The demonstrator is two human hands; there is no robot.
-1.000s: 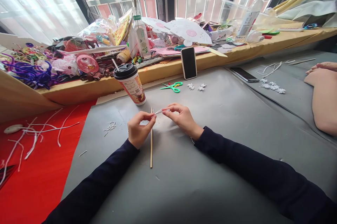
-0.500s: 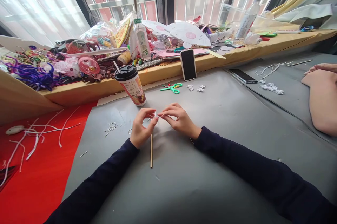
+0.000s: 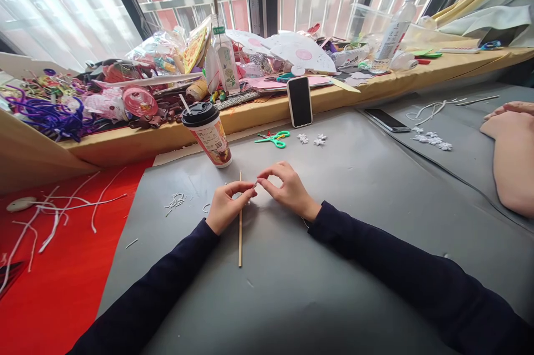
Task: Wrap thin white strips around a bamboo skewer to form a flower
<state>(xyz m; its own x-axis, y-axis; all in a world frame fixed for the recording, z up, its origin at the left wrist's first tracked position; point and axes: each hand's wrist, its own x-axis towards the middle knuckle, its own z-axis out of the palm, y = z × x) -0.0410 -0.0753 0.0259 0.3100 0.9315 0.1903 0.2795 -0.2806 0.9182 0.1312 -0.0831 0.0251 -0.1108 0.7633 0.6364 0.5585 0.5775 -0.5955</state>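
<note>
My left hand (image 3: 226, 207) and my right hand (image 3: 286, 189) meet over a grey mat (image 3: 317, 266), fingertips pinched together on a small white strip (image 3: 254, 183) between them. A thin wooden stick (image 3: 240, 220) lies flat on the mat, running under my left fingers toward me. Both arms wear dark sleeves. The strip is mostly hidden by the fingers.
A lidded paper cup (image 3: 207, 133) with a straw stands just beyond my hands. Green scissors (image 3: 273, 138), white paper flowers (image 3: 311, 138) and an upright phone (image 3: 300, 101) sit further back. A cluttered wooden ledge (image 3: 167, 133) lines the window. Another person's arm (image 3: 514, 154) rests at right. White strips lie on red cloth (image 3: 54, 266).
A second ago the white strip was stretched between my hands. My hands have come closer and the strip is now nearly hidden in the pinch. The stick stayed put.
</note>
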